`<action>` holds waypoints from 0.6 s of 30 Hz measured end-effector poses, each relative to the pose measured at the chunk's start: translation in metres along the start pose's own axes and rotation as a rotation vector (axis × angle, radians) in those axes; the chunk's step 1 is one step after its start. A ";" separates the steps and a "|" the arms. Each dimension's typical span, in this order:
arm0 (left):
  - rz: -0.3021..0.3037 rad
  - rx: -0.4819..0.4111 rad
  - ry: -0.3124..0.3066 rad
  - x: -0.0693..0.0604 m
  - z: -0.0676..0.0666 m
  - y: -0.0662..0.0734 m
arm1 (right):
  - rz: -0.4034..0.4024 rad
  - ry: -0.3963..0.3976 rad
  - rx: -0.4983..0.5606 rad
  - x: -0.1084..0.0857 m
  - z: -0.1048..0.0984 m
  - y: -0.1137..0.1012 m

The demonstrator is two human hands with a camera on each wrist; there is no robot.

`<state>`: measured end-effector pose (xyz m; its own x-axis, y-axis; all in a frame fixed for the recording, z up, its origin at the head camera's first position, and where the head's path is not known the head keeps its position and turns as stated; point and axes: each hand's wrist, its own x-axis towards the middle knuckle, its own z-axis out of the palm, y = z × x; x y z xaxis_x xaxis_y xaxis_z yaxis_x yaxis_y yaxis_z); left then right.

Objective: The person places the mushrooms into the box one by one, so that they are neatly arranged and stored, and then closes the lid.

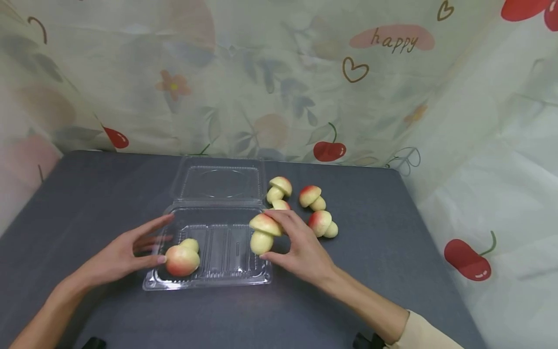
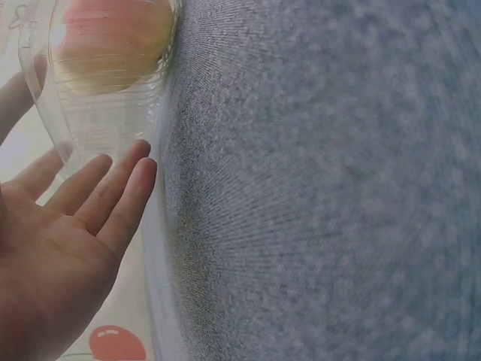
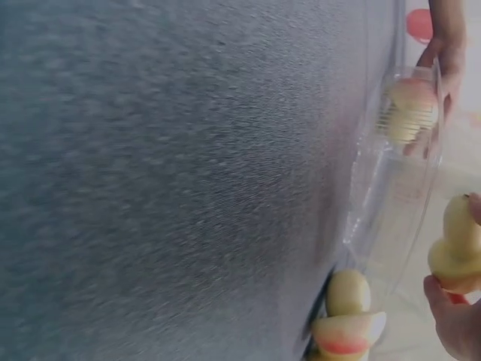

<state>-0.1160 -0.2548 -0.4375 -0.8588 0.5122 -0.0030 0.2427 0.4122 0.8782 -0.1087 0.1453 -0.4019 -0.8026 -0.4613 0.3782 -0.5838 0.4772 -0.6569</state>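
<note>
A clear plastic clamshell box [image 1: 224, 278] lies with its lid folded back on the dark table. One mushroom-shaped piece [image 1: 182, 261], cream with a red-tinged cap, rests in its left end. My left hand [image 1: 126, 252] is at the box's left side, fingers spread and fairly straight, thumb beside that piece. In the left wrist view the left hand [image 2: 75, 218] shows its palm by the box wall. Over the box's right edge, my right hand [image 1: 301, 245] pinches another mushroom-shaped piece [image 1: 262, 241] between thumb and fingers, cap up. The right wrist view shows this held piece [image 3: 458, 241] too.
Right of the box sit several more mushroom-shaped pieces, including one at the back [image 1: 279, 189], one farther right [image 1: 311, 196] and one nearer [image 1: 321, 224]. Another is partly hidden behind my right hand. A printed curtain [image 1: 270, 87] hangs behind the table [image 1: 370, 271].
</note>
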 end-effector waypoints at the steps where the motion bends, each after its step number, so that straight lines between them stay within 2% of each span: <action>1: 0.001 0.000 0.000 0.000 0.000 0.000 | 0.002 -0.004 0.002 0.002 0.002 -0.001; 13: -0.032 0.021 -0.002 0.002 0.002 0.006 | -0.024 -0.040 0.021 0.025 0.021 -0.006; 18: -0.029 -0.002 -0.010 0.001 0.002 0.006 | -0.002 -0.050 0.006 0.033 0.027 -0.007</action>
<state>-0.1146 -0.2509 -0.4333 -0.8611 0.5074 -0.0335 0.2166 0.4256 0.8786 -0.1277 0.1062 -0.4024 -0.7943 -0.4993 0.3460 -0.5843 0.4720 -0.6602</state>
